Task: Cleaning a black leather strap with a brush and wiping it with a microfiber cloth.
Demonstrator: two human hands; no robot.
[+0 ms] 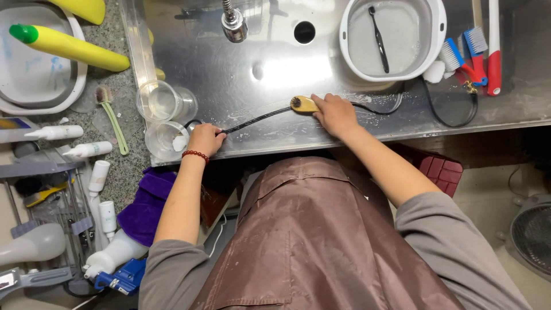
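Brown apron nearest, left hand pinching black cord, right hand closed – gripping wooden brush

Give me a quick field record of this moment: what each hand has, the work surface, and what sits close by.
left hand: pinches one end of a thin black strap, near the front edge
right hand: presses a wooden brush onto the strap
strap: stretched flat between the hands
surface: wet steel sink
left of hands: two clear cups
behind right hand: white tub of water with a black toothbrush in it
far right: red and blue brushes
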